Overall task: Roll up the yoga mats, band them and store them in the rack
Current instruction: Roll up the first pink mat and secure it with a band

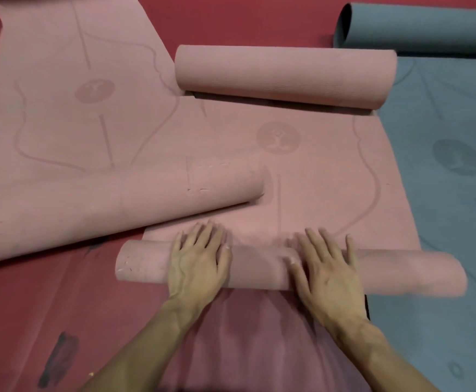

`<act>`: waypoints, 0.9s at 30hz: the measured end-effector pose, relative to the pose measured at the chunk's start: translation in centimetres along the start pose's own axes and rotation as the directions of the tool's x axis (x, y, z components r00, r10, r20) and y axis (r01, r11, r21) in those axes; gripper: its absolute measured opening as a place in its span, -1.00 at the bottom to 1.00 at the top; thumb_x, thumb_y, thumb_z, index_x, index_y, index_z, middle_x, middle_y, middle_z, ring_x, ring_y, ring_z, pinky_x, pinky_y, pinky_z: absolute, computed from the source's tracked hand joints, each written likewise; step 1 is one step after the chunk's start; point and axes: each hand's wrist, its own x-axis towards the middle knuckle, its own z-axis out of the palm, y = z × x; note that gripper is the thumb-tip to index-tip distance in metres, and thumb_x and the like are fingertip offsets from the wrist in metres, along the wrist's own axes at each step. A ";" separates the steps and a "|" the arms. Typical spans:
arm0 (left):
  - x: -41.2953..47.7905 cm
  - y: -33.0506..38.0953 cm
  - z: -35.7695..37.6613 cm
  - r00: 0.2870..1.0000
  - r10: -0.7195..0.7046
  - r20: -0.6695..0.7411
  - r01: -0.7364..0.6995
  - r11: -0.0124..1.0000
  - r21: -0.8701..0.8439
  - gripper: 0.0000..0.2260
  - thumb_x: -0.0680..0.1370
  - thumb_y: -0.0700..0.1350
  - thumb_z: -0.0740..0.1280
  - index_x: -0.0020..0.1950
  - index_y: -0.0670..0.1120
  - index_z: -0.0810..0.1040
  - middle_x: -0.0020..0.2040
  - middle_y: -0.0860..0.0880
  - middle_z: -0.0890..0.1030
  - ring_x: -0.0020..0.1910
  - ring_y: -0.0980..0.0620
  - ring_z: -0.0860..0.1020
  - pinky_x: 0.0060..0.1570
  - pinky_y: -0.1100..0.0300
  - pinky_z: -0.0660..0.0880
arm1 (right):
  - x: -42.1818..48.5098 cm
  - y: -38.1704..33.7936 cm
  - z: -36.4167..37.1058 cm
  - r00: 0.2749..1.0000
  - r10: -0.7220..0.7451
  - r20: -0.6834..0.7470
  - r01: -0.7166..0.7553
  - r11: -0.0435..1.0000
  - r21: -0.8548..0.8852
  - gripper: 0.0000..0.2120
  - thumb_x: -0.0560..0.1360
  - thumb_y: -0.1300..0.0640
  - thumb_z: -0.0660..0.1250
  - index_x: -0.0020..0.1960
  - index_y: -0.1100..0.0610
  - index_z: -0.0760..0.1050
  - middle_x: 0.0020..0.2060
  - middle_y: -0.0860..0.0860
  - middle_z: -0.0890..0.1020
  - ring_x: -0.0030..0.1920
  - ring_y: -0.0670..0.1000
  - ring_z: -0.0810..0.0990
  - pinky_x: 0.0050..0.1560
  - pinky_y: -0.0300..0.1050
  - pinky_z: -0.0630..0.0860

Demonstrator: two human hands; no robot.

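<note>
At 6 o'clock, both hands lie flat on the near roll (259, 267) of a pink mat (316, 171). The left hand (197, 264) and right hand (330, 270) are side by side but apart. Their fingers are straight and spread, pointing toward 12 o'clock, with the palms pressing down on the roll. Neither hand curls around anything. The roll runs from 9 to 3 o'clock on the red floor (18, 321), and its right end lies over the edge of a blue mat (443, 222). A dark smear (58, 360) marks the floor at 7 o'clock.

Beyond the hands, the flat stretch of the pink mat runs toward 12 o'clock and shows a round emblem at the centre. At 9 o'clock, the curled near end (103, 205) of a second pink mat (55, 103) overlaps the left edge of the first. The rest of that mat lies flat toward 11 o'clock.

At 12 o'clock, the first mat ends in a far roll (284, 76). The blue mat's own rolled end (423, 26) lies at 1 o'clock.
</note>
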 end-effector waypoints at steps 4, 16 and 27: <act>0.8 0.1 -0.2 1.000 0.009 0.008 -0.008 1.000 -0.011 -0.54 0.62 0.06 0.10 0.32 -0.05 0.67 0.35 -0.02 0.65 0.38 -0.05 0.56 0.45 -0.14 0.32 | -0.3 -1.3 0.9 0.999 -0.043 0.007 0.043 0.999 0.033 -0.47 0.65 -0.16 0.10 0.42 0.13 0.56 0.38 0.11 0.60 0.42 0.22 0.51 0.48 0.35 0.29; -0.3 0.8 0.4 0.999 0.042 -0.010 -0.041 0.999 0.032 -0.52 0.67 0.18 0.07 0.42 0.02 0.59 0.38 0.02 0.61 0.45 -0.06 0.48 0.56 -0.24 0.14 | 1.5 -1.2 0.8 1.000 -0.003 -0.014 0.003 1.000 0.003 -0.42 0.66 -0.18 0.07 0.45 0.17 0.52 0.43 0.13 0.55 0.49 0.20 0.45 0.56 0.33 0.14; -1.4 1.1 0.5 0.981 0.157 -0.110 -0.155 0.988 0.026 -0.51 0.67 0.11 0.11 0.49 -0.09 0.53 0.46 -0.07 0.55 0.47 -0.14 0.46 0.54 -0.31 0.15 | 3.0 -1.5 1.0 0.998 0.044 0.036 -0.043 0.999 -0.017 -0.48 0.65 -0.17 0.06 0.25 0.13 0.63 0.14 0.02 0.71 0.29 0.16 0.59 0.46 0.31 0.32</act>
